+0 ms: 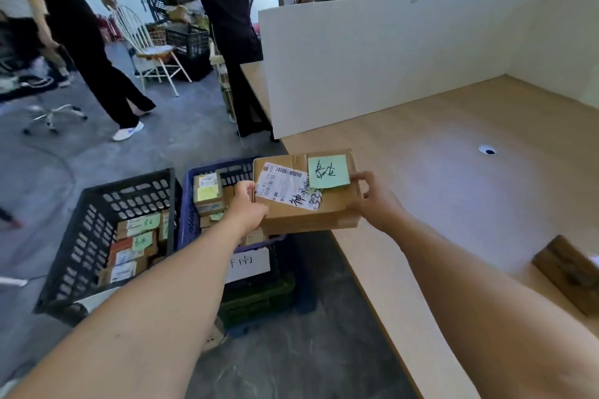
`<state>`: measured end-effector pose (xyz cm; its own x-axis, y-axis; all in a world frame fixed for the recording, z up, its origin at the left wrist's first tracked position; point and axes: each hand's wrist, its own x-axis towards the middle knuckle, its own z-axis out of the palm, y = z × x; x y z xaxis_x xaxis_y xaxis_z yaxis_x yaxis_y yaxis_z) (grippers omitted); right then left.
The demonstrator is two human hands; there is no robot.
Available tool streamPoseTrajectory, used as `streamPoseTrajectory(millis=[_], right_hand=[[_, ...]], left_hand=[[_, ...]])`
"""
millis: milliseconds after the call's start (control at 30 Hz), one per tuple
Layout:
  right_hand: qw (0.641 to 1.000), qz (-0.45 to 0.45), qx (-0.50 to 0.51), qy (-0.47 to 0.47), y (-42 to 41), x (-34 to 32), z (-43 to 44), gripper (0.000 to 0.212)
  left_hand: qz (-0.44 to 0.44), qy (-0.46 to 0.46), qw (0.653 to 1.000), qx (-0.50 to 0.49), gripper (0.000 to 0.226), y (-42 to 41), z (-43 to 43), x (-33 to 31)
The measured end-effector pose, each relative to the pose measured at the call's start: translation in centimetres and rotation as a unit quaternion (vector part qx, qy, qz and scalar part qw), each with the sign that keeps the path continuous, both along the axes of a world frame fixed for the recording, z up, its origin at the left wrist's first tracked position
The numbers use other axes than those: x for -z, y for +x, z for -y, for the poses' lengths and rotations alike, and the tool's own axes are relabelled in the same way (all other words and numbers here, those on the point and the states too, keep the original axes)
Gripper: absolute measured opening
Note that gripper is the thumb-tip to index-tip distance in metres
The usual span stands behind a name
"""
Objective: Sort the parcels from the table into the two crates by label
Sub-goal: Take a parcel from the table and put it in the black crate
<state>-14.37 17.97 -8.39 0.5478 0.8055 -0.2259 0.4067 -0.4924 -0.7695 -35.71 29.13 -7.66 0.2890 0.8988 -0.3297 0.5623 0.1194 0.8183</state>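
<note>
Two bare forearms are reaching forward from the bottom edge. Both hands are holding one cardboard parcel (335,204) between them. The left hand (246,204) is gripping its left end with the fingers curled around the edge. The right hand (372,197) is pinching its right end, with the thumb on top and the fingers going under.

The parcel is hanging in the air, above the left edge of the wooden table (453,178) and the near corner of the blue crate (187,204). It is carrying a green note (328,171) with handwriting and a white shipping label (285,186).

On the floor, the blue crate and the black crate (94,220) are standing side by side, just beside the table. Both are holding small boxes; some in the black crate are showing green notes (144,222), and one in the blue crate is showing a yellow note (207,194). A white paper sign (251,264) is hanging on the front of the blue crate. A brown wooden object (570,269) is lying on the table at the right. Behind, two people are standing near a white chair (146,42).
</note>
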Motion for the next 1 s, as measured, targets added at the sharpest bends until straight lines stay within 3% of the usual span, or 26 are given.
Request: streamPoseTrajectory(millis=[67, 133, 367, 833, 1000], right_hand=[[0.999, 0.008, -0.033, 0.016, 1.0, -0.7, -1.0, 0.083], [0.998, 0.017, -0.063, 0.026, 2.0, -1.0, -2.2, 0.092], [0.99, 0.074, -0.124, 0.0, 4.1, 0.2, -6.2, 0.073], [0.968, 0.097, -0.23, -0.019, -1.8, 3.3, -13.3, 0.081], [0.951, 0.157, -0.266, -0.019, -6.4, 2.7, -17.3, 0.08]], left_hand=[[0.004, 0.012, 1.0, 0.025, 0.088, 0.8, -0.8, -0.1], [0.009, 0.018, 0.999, 0.035, 0.098, 1.6, -1.7, -0.1], [-0.003, 0.042, 0.998, 0.045, 0.106, 2.0, -4.9, 1.2], [-0.053, 0.047, 0.997, -0.034, 0.1, -5.2, -8.1, 5.1], [-0.065, 0.054, 0.994, -0.068, 0.099, -10.0, -11.0, 6.5]])
